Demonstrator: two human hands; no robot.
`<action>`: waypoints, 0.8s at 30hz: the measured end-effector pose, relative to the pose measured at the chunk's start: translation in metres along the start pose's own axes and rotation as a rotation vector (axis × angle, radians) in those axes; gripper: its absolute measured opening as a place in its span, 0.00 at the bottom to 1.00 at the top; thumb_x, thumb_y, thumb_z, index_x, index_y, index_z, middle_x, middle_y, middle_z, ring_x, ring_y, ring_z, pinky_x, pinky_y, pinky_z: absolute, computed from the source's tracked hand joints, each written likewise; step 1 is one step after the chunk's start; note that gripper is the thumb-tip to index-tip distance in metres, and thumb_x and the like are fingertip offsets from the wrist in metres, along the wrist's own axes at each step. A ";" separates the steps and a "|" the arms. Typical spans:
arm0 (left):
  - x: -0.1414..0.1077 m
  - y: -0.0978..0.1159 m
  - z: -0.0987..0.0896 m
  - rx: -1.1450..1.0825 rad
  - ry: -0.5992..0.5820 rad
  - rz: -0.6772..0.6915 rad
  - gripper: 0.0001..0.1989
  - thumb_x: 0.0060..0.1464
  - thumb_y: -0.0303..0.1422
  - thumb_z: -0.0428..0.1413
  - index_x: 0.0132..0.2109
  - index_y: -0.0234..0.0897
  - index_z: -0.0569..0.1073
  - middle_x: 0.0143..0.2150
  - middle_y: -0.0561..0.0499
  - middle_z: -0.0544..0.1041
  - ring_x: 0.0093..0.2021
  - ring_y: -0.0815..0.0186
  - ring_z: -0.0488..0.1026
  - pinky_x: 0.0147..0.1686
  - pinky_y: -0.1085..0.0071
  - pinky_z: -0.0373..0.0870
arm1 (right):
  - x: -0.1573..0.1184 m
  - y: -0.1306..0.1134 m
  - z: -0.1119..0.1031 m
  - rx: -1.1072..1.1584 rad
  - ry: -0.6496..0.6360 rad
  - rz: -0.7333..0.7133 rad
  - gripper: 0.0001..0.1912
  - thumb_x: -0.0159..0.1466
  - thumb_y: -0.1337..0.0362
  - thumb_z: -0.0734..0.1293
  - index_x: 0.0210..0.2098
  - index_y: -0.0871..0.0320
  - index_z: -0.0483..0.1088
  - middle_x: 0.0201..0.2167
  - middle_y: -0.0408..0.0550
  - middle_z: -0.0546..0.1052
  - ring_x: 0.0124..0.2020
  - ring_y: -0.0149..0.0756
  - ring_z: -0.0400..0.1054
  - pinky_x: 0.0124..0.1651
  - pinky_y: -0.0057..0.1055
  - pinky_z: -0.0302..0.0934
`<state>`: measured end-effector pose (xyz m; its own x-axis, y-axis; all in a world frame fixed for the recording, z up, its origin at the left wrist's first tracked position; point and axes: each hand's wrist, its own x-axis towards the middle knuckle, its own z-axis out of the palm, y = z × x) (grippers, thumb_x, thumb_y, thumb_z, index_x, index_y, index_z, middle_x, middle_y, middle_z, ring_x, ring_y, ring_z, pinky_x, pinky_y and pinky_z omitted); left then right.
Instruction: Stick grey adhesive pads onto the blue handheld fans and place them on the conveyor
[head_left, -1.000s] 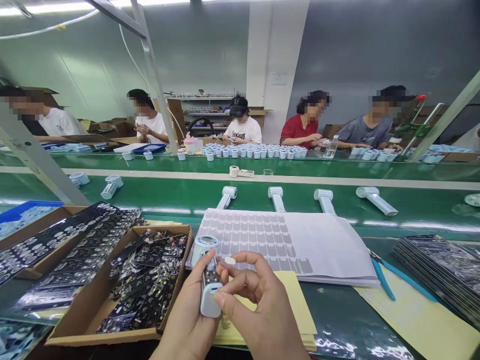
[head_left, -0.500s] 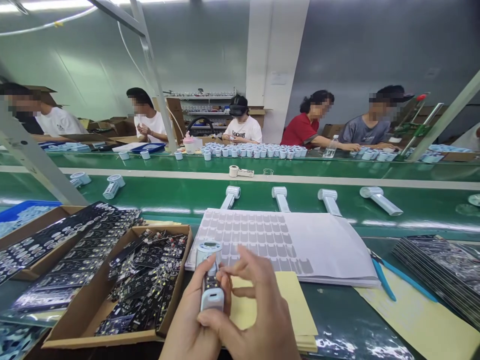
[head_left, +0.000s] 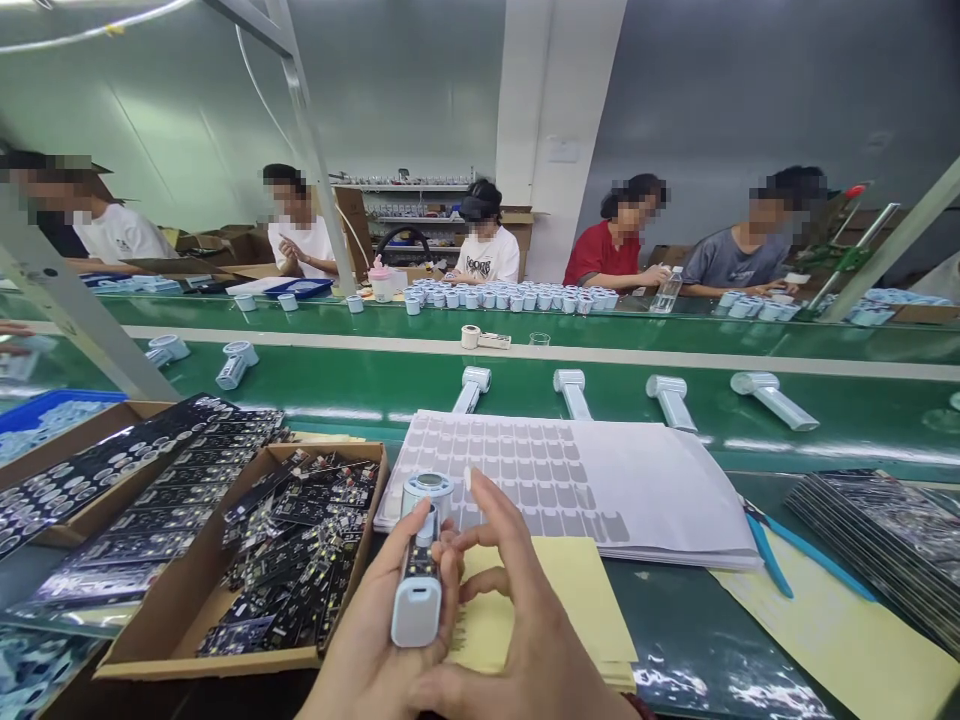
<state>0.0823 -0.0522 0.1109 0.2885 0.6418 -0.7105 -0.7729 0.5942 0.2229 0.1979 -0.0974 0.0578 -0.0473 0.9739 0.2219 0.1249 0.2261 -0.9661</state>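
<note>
In my left hand (head_left: pixel 382 610) is a light blue handheld fan body (head_left: pixel 417 612), its round head pointing away from me. A black circuit board (head_left: pixel 422 556) shows in its handle, above a small port. The handle's end facing me has a flat grey face with a pale blue rim. My right hand (head_left: pixel 517 610) is just to the right, index finger raised and thumb apart, with nothing seen between them. Some of its fingers come close to the handle; whether they touch it I cannot tell. Behind lies a white sheet (head_left: pixel 660 480) with rows of grey stickers (head_left: pixel 495 465).
Left is a cardboard box (head_left: pixel 210 668) of loose circuit boards, beside board panels (head_left: pixel 142 530). Yellow paper (head_left: pixel 555 610) lies under my right hand. Blue-handled pliers (head_left: pixel 814 560) and stacked black panels (head_left: pixel 885 540) are right. Fan bodies (head_left: pixel 671 400) lie on the green belt; several co-workers sit beyond.
My right thumb has come off the handle's end and dropped lower, baring the grey face. The fan body has tilted so that this end faces me more.
</note>
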 end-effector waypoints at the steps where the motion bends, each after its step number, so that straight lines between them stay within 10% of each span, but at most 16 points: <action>1: 0.001 0.003 -0.004 0.034 0.002 0.024 0.09 0.63 0.28 0.52 0.36 0.27 0.73 0.24 0.48 0.74 0.18 0.73 0.73 0.21 0.81 0.74 | -0.001 0.002 -0.005 0.054 -0.010 0.052 0.52 0.51 0.60 0.77 0.69 0.42 0.49 0.66 0.52 0.61 0.53 0.49 0.69 0.50 0.43 0.69; 6: 0.008 0.010 -0.030 0.418 0.020 0.432 0.05 0.52 0.22 0.60 0.38 0.28 0.78 0.37 0.40 0.82 0.40 0.58 0.81 0.43 0.69 0.79 | 0.003 0.018 -0.019 -0.087 0.004 0.246 0.06 0.65 0.59 0.65 0.38 0.53 0.72 0.57 0.51 0.68 0.53 0.44 0.69 0.40 0.31 0.69; 16: 0.026 0.005 -0.063 0.575 -0.031 0.437 0.22 0.37 0.31 0.69 0.43 0.31 0.81 0.46 0.39 0.83 0.55 0.46 0.75 0.60 0.56 0.66 | 0.014 0.033 0.001 -0.679 0.042 0.077 0.09 0.63 0.72 0.62 0.29 0.54 0.64 0.34 0.45 0.72 0.28 0.38 0.69 0.27 0.31 0.58; 24: 0.021 0.008 -0.053 0.596 -0.005 0.396 0.21 0.39 0.30 0.70 0.43 0.32 0.80 0.42 0.39 0.83 0.47 0.51 0.79 0.47 0.66 0.75 | 0.010 0.007 -0.021 0.065 -0.044 0.209 0.10 0.66 0.57 0.65 0.32 0.55 0.68 0.34 0.44 0.71 0.33 0.35 0.65 0.27 0.25 0.59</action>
<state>0.0528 -0.0594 0.0625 0.0537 0.8653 -0.4983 -0.3804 0.4791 0.7911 0.2192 -0.0858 0.0561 -0.0702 0.9975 0.0115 0.0725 0.0166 -0.9972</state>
